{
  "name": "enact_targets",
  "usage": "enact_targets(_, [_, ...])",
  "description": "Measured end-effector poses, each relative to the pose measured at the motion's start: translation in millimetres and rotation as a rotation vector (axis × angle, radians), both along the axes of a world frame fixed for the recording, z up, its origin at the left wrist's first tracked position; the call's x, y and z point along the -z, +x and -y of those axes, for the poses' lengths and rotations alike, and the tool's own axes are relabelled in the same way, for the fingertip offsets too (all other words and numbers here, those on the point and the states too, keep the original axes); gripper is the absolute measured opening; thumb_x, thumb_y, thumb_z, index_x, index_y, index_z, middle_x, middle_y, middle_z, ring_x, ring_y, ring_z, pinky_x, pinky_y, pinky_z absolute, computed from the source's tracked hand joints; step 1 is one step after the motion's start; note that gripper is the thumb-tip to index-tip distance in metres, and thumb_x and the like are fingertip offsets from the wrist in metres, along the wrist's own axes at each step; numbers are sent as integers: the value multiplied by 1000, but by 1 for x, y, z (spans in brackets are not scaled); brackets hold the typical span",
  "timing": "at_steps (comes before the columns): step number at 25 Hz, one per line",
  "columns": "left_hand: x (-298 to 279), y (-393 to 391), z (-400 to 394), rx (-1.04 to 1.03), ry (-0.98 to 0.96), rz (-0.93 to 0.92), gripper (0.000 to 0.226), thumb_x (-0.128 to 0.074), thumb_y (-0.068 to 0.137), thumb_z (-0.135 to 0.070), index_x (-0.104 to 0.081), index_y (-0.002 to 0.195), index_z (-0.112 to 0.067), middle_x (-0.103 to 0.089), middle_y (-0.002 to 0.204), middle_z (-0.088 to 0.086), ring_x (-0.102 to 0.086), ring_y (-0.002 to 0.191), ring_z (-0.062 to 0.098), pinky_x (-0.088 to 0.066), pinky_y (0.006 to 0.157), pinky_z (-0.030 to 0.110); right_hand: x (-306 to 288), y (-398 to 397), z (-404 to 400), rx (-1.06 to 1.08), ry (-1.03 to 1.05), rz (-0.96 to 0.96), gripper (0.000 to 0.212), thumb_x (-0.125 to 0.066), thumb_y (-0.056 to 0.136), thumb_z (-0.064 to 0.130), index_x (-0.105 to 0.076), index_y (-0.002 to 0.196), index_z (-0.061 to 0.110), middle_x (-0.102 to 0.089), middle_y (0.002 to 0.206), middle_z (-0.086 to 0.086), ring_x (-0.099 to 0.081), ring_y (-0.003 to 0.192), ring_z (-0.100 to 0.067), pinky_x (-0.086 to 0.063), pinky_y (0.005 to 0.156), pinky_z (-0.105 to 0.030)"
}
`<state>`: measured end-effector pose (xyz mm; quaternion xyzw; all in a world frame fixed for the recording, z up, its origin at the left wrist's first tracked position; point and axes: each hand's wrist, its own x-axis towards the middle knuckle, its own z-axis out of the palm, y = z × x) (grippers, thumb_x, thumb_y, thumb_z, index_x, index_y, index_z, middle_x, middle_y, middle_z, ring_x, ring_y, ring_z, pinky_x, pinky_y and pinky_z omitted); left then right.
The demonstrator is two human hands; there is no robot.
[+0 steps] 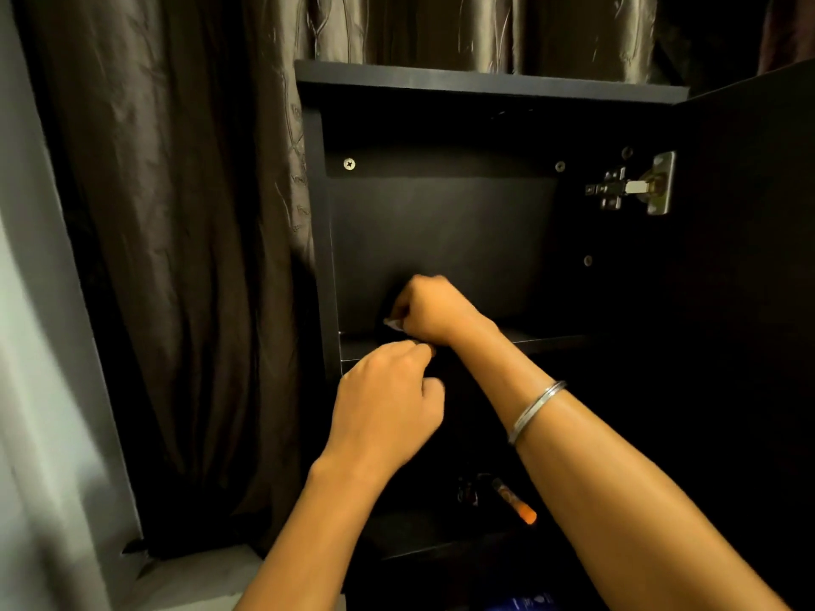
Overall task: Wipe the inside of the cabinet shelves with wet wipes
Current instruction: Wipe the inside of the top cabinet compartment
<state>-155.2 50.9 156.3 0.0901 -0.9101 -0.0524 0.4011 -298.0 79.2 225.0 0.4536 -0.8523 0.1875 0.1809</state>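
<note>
The small white wet wipe [394, 324] is showing only as a crumpled edge under your right hand [434, 310], whose fingers are curling around it and pressing it against the dark shelf [547, 341] inside the black wooden cabinet [441, 240], near the left wall. Your left hand [388, 403] is hovering just below the shelf's front edge with fingers loosely curled; whether they are gripping anything you cannot tell. A silver metal bangle [536, 410] is sitting on your right forearm, a brown satin curtain [198, 213] is hanging left of the cabinet, and its open door [749, 258] is standing at right on a metal hinge [635, 185].
</note>
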Motion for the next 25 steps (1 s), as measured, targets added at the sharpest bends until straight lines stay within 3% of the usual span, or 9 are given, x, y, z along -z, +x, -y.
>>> enact_targets(3, [-2, 9, 4, -80, -32, -17, 17, -50, 87, -24, -67, 90, -21, -67, 92, -5, -62, 87, 19, -37, 65, 30, -4, 18, 22, -174, 20, 103, 22, -65, 90, 28, -74, 105, 15, -71, 96, 0, -62, 88, -14, -43, 72, -24])
enact_targets(7, [13, 21, 7, -75, -39, -107, 19, -50, 80, -21, -57, 63, -17, -59, 70, -7, -58, 72, 14, -40, 52, 26, -2, 26, 42, -197, 21, 180, 18, -62, 89, 14, -69, 104, 8, -69, 95, -8, -63, 92, -24, -48, 69, -30])
enact_targets(11, [18, 29, 9, -19, 29, -179, 20, -50, 80, -19, -68, 70, -17, -67, 75, -7, -63, 71, 11, -53, 56, 36, -2, 30, 38, -218, 38, 253, 20, -59, 90, 12, -70, 106, 8, -70, 101, -6, -63, 96, -21, -54, 86, -36])
enact_targets(13, [19, 30, 6, 40, 88, -256, 22, -52, 80, -18, -73, 76, -20, -72, 82, -10, -67, 76, 8, -56, 63, 35, -5, 29, 23, -306, -8, 435, 20, -59, 86, 3, -73, 99, 10, -70, 91, -4, -61, 87, -15, -51, 81, -29])
enact_targets(16, [24, 33, 7, 105, 140, -352, 23, -54, 80, -12, -75, 75, -20, -73, 83, -12, -67, 78, 4, -56, 65, 29, -14, 12, -8, -361, -347, 675, 9, -69, 83, 9, -75, 82, 15, -66, 66, -3, -57, 57, -11, -42, 51, -22])
enact_targets(19, [27, 31, 9, 122, 143, -423, 24, -55, 81, -6, -75, 75, -17, -72, 83, -12, -67, 78, 4, -54, 64, 27, -11, 1, -10, -220, -704, 520, 13, -74, 84, 31, -71, 77, 21, -62, 54, 7, -52, 44, -1, -41, 46, -20])
enact_targets(21, [28, 30, 8, 142, 121, -485, 23, -56, 79, -1, -75, 74, -13, -72, 83, -9, -67, 79, 4, -54, 65, 26, -3, 14, 4, -240, -583, 333, 19, -70, 86, 36, -73, 80, 19, -68, 67, 2, -60, 60, -4, -47, 57, -22])
enact_targets(23, [26, 28, 6, 175, 93, -553, 22, -57, 78, 4, -74, 74, -10, -72, 83, -5, -67, 80, 5, -53, 69, 25, 7, 33, 21, -203, -182, 195, 27, -59, 92, 35, -74, 91, 12, -73, 86, -8, -67, 83, -17, -47, 66, -26])
enact_targets(25, [22, 26, 6, 210, 71, -627, 22, -57, 78, 7, -74, 74, -7, -72, 84, -2, -68, 82, 8, -54, 72, 26, 8, 44, 26, -175, 79, 141, 27, -52, 96, 27, -70, 100, 7, -71, 102, -12, -64, 95, -28, -43, 70, -28])
